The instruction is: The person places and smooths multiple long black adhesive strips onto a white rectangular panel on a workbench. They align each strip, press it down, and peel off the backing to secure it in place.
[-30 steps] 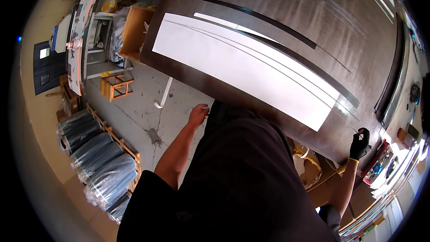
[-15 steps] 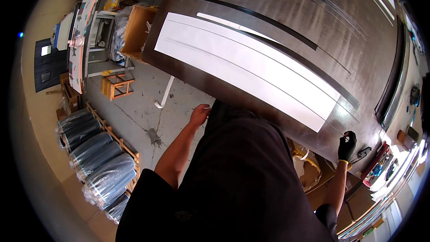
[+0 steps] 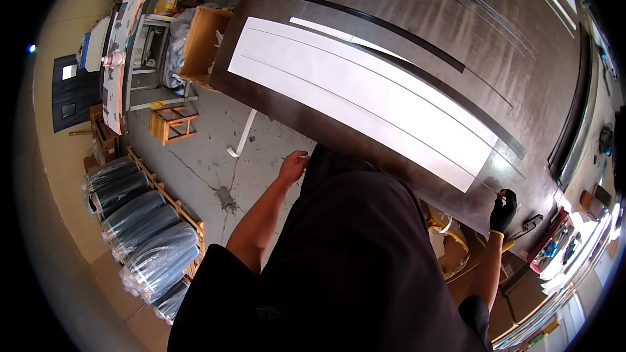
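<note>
A long white sheet (image 3: 358,91) lies slantwise on the dark brown table (image 3: 287,104), crossed lengthwise by thin dark lines. The lower line runs past the sheet's right end toward my right hand (image 3: 503,211), which wears a black glove. Its fingers are pinched on what looks like the end of that thin dark strand. My bare left hand (image 3: 293,167) hangs beside my dark clothing, off the table's near edge and over the floor. Its fingers are curled in, and whatever they may hold is hidden. A dark flat strip (image 3: 417,45) lies beyond the sheet.
A cardboard box (image 3: 203,45) stands against the table's left end. On the floor are a small wooden stool (image 3: 171,124), a white strip (image 3: 245,133) and several plastic-wrapped rolls (image 3: 150,248) on a pallet. A red tray of tools (image 3: 546,242) sits at the right.
My right hand has shifted slightly left. The lower thin line on the sheet, blurred at its left end before, now looks sharp. The left hand has barely moved.
</note>
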{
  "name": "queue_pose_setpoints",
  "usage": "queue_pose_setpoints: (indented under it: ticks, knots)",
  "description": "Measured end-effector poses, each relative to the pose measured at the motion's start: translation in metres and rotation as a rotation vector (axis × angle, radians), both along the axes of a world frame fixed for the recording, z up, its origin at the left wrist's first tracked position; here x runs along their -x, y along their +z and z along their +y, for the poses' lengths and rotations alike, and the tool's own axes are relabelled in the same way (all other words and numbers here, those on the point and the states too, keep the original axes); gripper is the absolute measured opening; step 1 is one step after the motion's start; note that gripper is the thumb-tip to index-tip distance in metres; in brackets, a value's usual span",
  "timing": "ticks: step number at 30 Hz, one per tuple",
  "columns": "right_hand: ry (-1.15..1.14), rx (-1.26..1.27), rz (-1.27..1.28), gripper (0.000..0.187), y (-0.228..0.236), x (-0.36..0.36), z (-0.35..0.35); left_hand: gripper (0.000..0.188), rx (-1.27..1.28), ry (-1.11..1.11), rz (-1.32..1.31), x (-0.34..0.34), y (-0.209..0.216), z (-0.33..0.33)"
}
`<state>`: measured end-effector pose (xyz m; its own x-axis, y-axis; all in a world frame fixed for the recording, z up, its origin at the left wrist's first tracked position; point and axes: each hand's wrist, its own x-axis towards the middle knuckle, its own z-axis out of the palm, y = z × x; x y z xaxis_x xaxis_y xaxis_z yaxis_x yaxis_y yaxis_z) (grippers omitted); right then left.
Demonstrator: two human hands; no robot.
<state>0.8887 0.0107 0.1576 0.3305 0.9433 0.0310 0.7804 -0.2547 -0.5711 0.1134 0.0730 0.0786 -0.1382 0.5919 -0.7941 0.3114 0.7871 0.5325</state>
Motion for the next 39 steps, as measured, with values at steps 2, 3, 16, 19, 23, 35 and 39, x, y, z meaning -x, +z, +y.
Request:
queue_pose_setpoints:
  ticks: [2, 3, 16, 19, 23, 35, 39]
  knots:
    - [-0.017, -0.001, -0.004, 0.021, -0.001, 0.001, -0.001, 0.041, -0.002, -0.016, 0.016, 0.001, 0.000, -0.002]
    - [-0.026, -0.002, -0.005, 0.021, -0.001, 0.001, -0.001, 0.041, -0.003, -0.026, 0.024, 0.002, 0.000, -0.002]
    - [0.050, -0.007, -0.081, 0.024, -0.007, 0.004, 0.002, 0.043, 0.014, -0.053, 0.052, -0.007, 0.003, 0.008]
    - [0.104, 0.016, -0.184, 0.017, -0.004, 0.003, 0.002, 0.042, 0.002, -0.038, 0.039, -0.006, 0.008, 0.008]
    - [0.148, 0.060, -0.265, 0.012, 0.002, 0.004, 0.007, 0.042, 0.023, -0.030, 0.033, -0.006, 0.009, 0.006]
    - [0.142, 0.058, -0.281, 0.021, 0.007, 0.006, 0.014, 0.040, 0.021, -0.043, 0.012, 0.000, 0.002, 0.011]
    - [0.173, 0.081, -0.333, 0.026, 0.001, -0.001, 0.011, 0.041, 0.028, -0.066, 0.014, -0.001, 0.001, 0.016]
